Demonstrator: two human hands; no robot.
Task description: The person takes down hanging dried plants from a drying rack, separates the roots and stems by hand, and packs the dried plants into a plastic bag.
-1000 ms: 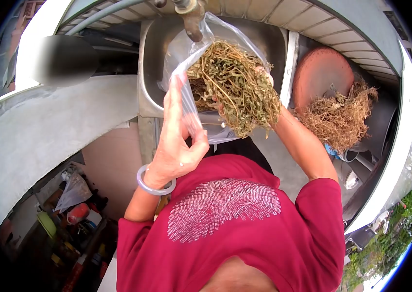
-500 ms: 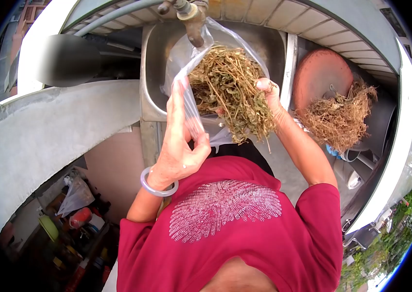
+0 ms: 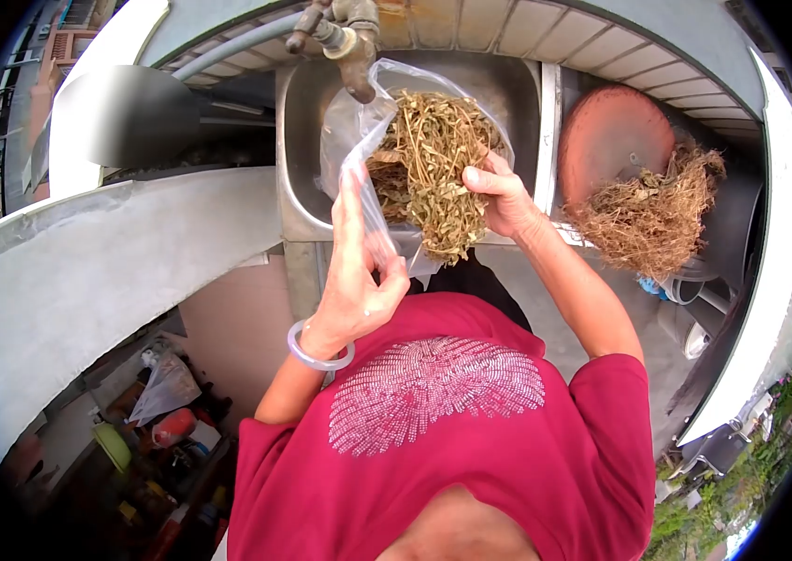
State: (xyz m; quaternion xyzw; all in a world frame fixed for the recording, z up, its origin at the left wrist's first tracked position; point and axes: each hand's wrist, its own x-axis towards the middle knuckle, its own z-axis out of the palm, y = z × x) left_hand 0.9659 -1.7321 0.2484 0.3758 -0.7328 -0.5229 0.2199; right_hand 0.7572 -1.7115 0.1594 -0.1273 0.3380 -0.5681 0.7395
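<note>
A clear plastic bag (image 3: 345, 140) hangs open over the sink, its left edge gripped by my left hand (image 3: 357, 280), which has a pale bangle at the wrist. Dried plants (image 3: 438, 168) with stems and curled leaves lie at the bag's mouth, partly inside and partly spilling over its near edge. My right hand (image 3: 501, 194) holds the right side of the bunch, thumb on top; its other fingers are partly hidden behind the plants.
The metal sink (image 3: 298, 122) lies beneath the bag, with a brass tap (image 3: 356, 70) close above its left part. To the right, a brown root tangle (image 3: 648, 220) rests against a round reddish lid (image 3: 613, 140). A grey ledge (image 3: 115, 252) runs leftward.
The right hand has shifted left and its thumb now shows on the plants. The bunch sits further left, more within the bag's mouth. My left hand still holds the bag's edge.
</note>
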